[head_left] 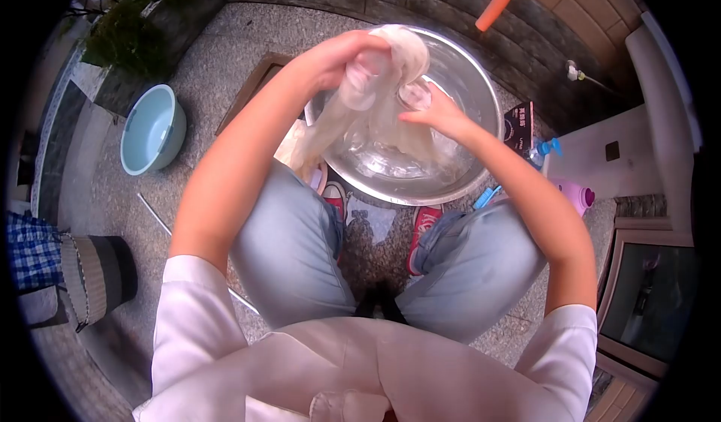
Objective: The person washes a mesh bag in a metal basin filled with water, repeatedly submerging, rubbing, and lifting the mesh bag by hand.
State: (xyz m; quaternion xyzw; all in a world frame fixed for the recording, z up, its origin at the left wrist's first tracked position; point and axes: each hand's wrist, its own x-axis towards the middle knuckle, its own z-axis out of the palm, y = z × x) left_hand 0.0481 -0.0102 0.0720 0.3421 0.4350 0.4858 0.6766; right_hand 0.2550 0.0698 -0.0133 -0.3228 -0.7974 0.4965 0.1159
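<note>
A large round metal basin [490,107] stands on the ground in front of my feet. Pale, thin wet cloth [353,118] hangs over it, bunched at the top and spilling down inside the basin and over its left side. My left hand [360,55] grips the cloth near the basin's far left rim, its fingers curled round and partly hidden by the fabric. On the right, my right hand [432,110] holds another part of the cloth above the middle of the basin, fingers bent around it.
A light blue basin [135,138] stands at the left. Right of the metal basin are a dark box [518,128], a blue pump bottle [539,153], a blue brush [486,197] and a pink bottle [574,195]. An orange hose [501,0] hangs at the top.
</note>
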